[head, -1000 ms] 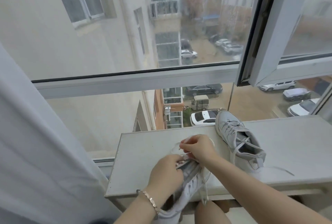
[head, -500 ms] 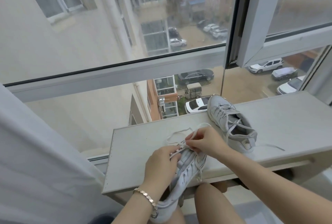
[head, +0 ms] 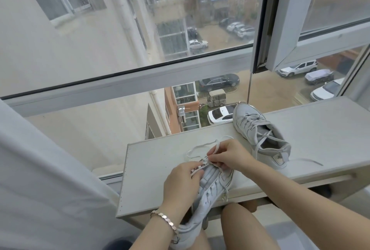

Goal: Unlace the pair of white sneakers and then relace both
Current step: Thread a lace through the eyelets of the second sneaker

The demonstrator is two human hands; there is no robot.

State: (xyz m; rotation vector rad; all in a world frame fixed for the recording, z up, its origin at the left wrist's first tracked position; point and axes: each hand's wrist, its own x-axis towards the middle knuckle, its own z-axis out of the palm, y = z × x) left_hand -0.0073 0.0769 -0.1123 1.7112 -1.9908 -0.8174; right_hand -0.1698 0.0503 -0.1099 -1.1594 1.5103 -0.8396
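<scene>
While left hand (head: 181, 181) grips sneaker (head: 212, 185); right hand (head: 230, 155) pinches lace (head: 200, 146).

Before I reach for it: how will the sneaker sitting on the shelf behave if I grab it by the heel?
The sneaker on the shelf probably lifts easily and keeps its shape; its upper stands open unsupported. Its loose lace trails flat along the shelf, so it is likely floppy and would drag or snag.

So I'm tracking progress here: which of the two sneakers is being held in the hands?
The near sneaker, propped over the shelf's front edge. The left hand grips it; the right hand pinches its lace. The far sneaker sits untouched by the window.
</scene>
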